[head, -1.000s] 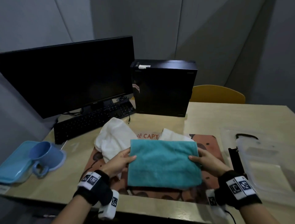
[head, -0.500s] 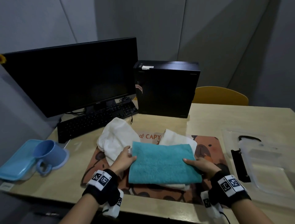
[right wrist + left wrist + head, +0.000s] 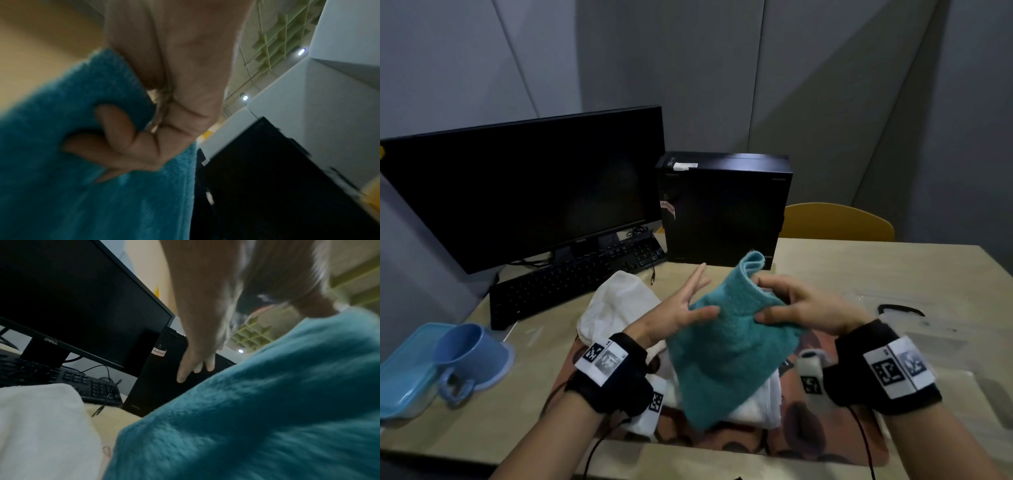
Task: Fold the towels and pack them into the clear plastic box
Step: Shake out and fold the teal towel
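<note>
A folded teal towel [image 3: 729, 349] [image 3: 257, 418] [image 3: 82, 194] is lifted off the table between both hands, its lower end hanging down. My right hand [image 3: 784, 301] grips its upper right part, fingers [image 3: 123, 138] curled into the cloth. My left hand [image 3: 688, 305] has straight, spread fingers [image 3: 195, 366], with its thumb lying against the towel's left side. One white towel [image 3: 619, 301] [image 3: 41, 426] lies crumpled to the left; another white towel [image 3: 756, 407] lies under the teal one. The clear plastic box [image 3: 935, 342] stands at the right, faint in the head view.
The towels are over a patterned mat [image 3: 808, 442]. A blue mug [image 3: 472, 349] sits on a blue lid [image 3: 404, 377] at the left. Monitor [image 3: 527, 192], keyboard [image 3: 571, 284] and black computer tower [image 3: 722, 209] fill the back. A yellow chair [image 3: 835, 222] stands behind the table.
The teal towel lay flat on the white towel with a hand at each side; it has been raised and bunched in my right hand. My left fingers have opened out.
</note>
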A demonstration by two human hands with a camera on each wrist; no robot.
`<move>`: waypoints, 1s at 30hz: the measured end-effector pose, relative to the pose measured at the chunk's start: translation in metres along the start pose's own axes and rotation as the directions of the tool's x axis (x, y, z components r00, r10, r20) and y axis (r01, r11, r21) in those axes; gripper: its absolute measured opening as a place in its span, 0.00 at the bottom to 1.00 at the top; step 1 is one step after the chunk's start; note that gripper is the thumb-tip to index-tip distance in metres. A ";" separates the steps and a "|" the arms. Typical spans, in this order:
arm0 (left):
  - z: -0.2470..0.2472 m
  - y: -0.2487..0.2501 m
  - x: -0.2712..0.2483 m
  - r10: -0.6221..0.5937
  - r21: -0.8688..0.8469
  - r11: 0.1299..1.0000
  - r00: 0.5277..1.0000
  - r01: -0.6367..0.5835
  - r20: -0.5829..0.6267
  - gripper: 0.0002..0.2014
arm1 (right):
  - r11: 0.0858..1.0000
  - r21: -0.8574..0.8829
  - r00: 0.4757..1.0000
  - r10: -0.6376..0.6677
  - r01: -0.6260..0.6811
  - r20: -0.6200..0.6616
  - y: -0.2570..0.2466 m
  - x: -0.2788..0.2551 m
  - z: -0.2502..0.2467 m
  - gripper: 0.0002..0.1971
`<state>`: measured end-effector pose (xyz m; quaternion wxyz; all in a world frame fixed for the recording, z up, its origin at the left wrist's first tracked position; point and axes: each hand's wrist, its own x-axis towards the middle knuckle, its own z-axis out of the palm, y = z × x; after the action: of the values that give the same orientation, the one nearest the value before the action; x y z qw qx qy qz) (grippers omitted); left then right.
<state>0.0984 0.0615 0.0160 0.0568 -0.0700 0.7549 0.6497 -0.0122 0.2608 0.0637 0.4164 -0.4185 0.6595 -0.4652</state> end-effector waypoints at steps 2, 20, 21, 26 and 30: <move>-0.003 0.011 -0.001 0.040 -0.075 0.997 0.994 -0.032 0.106 0.66 | 0.998 -0.026 0.996 -0.053 0.056 0.077 -0.027 -0.004 -0.007 0.10; -0.037 0.013 -0.024 0.182 0.030 0.983 0.983 -0.183 0.013 0.18 | 0.868 -0.493 0.998 0.053 -0.055 -0.017 -0.024 -0.016 -0.013 0.13; -0.036 -0.003 -0.027 0.103 0.061 0.992 0.991 -0.108 0.086 0.17 | 0.812 -0.573 0.986 0.162 -0.107 0.046 -0.013 -0.017 -0.003 0.11; -0.019 -0.077 -0.036 -0.164 0.150 0.981 0.926 0.119 0.339 0.11 | 0.752 -0.647 0.845 0.426 -0.131 0.324 0.038 -0.014 0.034 0.09; -0.016 -0.090 -0.024 -0.212 -0.241 0.949 0.977 0.204 -0.008 0.10 | 0.941 -0.106 0.946 0.323 -0.320 0.008 0.063 0.008 0.024 0.07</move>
<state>0.1387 0.0337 -0.0653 0.1035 -0.1663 0.6605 0.7248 -0.0026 0.2607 -0.0035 0.4730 -0.3323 0.7367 -0.3510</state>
